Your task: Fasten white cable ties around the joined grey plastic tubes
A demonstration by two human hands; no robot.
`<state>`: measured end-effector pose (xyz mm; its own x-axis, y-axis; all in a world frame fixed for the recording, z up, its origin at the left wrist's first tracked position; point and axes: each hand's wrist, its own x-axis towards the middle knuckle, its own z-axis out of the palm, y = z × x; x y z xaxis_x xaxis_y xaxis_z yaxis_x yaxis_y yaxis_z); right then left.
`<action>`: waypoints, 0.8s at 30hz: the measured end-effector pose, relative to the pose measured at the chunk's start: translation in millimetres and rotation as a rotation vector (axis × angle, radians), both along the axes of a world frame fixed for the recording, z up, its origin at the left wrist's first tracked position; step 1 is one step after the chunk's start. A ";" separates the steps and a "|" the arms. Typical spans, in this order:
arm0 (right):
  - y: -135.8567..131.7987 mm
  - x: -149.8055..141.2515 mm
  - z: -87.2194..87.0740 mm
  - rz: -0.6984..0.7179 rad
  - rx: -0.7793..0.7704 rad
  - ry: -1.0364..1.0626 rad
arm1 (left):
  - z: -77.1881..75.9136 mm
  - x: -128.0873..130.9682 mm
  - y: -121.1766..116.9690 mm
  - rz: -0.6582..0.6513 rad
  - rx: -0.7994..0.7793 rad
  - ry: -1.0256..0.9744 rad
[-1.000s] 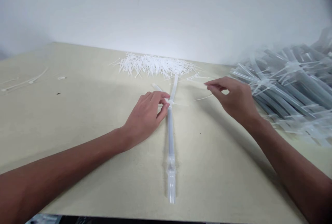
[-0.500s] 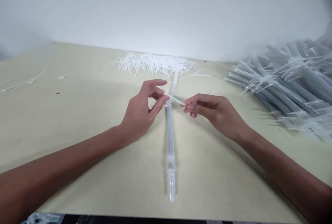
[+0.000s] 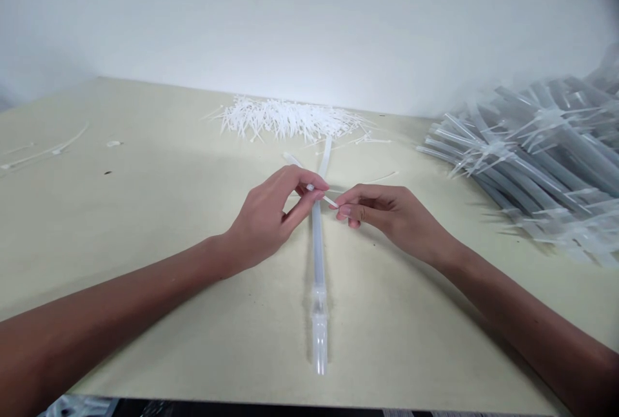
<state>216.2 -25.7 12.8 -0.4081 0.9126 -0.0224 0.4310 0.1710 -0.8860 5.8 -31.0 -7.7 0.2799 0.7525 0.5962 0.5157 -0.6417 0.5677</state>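
Observation:
A white cable tie (image 3: 331, 201) is stretched between my two hands. My left hand (image 3: 275, 211) pinches it near its head, thumb and index finger closed. The fingertips of my right hand (image 3: 382, 211) grip the other end. Just below lies a translucent tube assembly (image 3: 318, 243) on the table, running toward me with a wider tube piece (image 3: 320, 343) at the near end. Beyond my hands it splits into two thinner tubes, a left branch (image 3: 293, 160) and a right branch (image 3: 326, 153). My left fingers hide the joint where they meet.
A heap of white cable ties (image 3: 290, 117) lies at the back of the table (image 3: 169, 339). On the right is a large pile of tied tube assemblies (image 3: 532, 153). Loose ties (image 3: 48, 149) and a small white scrap (image 3: 114, 144) lie at left. A pale wall stands behind.
My left index finger has come down onto the thumb, closing the pinch on the cable tie. Both hands moved slightly nearer to me, the right one also a little left.

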 end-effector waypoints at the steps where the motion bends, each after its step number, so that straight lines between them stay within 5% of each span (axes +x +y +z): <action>1: 0.0 0.0 -0.8 0.002 0.010 -0.017 | 0.0 0.0 0.2 0.012 -0.004 -0.003; 4: -1.5 -2.0 -3.0 -0.056 0.161 -0.090 | 1.2 0.0 0.4 0.052 -0.006 -0.022; 7: -7.1 -6.1 -2.5 -0.204 0.566 -0.218 | 4.0 0.0 1.0 0.123 -0.020 -0.085; 10: -15.5 -10.1 0.4 -0.133 0.785 -0.342 | 6.2 -0.3 3.8 0.237 -0.055 -0.169; 17: -25.3 -13.9 -5.8 0.488 0.584 -0.396 | 4.9 -2.5 13.1 0.342 -0.147 -0.234; 24: -19.4 -6.3 -6.3 0.484 0.645 -0.529 | 5.2 0.1 9.4 0.325 -0.174 -0.237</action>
<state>209.9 -45.1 6.5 -0.8244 0.5496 0.1352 0.5028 0.8209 -0.2707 5.9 -21.6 -2.5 -0.1172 0.8738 0.4720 0.5177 -0.3518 0.7799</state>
